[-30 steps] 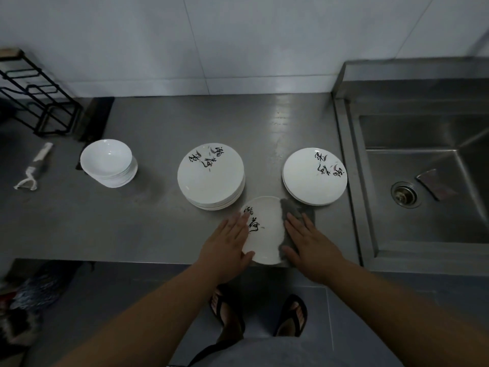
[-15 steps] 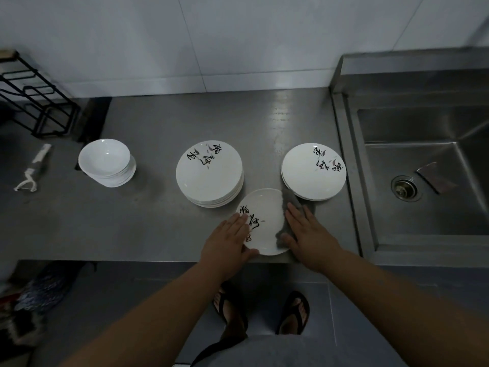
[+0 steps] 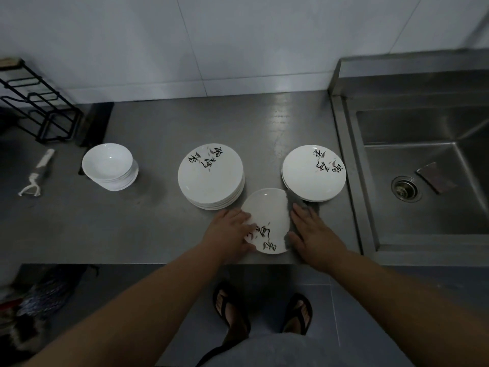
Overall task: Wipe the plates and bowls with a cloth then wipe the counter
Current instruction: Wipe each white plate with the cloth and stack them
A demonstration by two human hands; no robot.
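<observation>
Plate: one plate lies flat at the front edge of the bench, lower centre of the frame.
Left: the left hand has straight fingers resting on the plate's left rim.
Right: the right hand lies flat, pressing a grey cloth against the plate's right rim.
Stacks: tall stack just above-left of the plate; low stack above-right.
Bowls: nested bowls, centre left.
Sink: sink, right edge.

A plate lies under left hand, cloth under right hand.
</observation>
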